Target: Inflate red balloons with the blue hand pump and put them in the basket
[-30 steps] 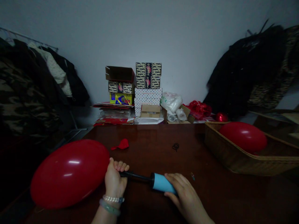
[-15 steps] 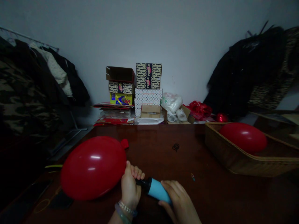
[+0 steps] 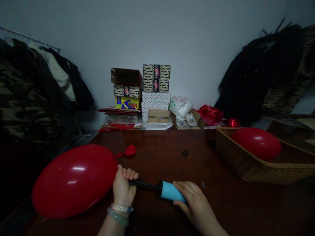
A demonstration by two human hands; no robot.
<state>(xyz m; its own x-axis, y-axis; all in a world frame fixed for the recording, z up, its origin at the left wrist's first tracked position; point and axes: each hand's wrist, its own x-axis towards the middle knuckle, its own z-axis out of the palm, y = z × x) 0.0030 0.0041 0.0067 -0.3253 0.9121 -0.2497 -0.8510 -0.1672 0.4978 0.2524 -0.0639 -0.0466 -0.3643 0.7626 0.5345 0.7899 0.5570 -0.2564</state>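
A large inflated red balloon point(image 3: 76, 182) lies at the left, its neck end hidden inside my left hand point(image 3: 125, 186). That hand is closed around the balloon's neck and the black front end of a balloon pump point(image 3: 173, 191). My right hand point(image 3: 193, 203) wraps the pump's light blue barrel from the right. Between the two hands a thin black rod of the pump shows, pulled out. Behind my left hand, a flat uninflated red balloon point(image 3: 129, 151) rests on the dark brown table point(image 3: 157, 157).
At the right stands a woven basket point(image 3: 246, 168) with another inflated red balloon point(image 3: 256, 143) in it. Black bands point(image 3: 184, 153) and a small clip-like item point(image 3: 202, 184) lie on the table. Stacked boxes point(image 3: 156, 101) and plastic bags point(image 3: 182, 108) are behind the table's far edge.
My left hand has moved left with the inflated balloon, and the pump's black rod now shows longer. More of the flat red balloon is uncovered. My right hand has shifted slightly right.
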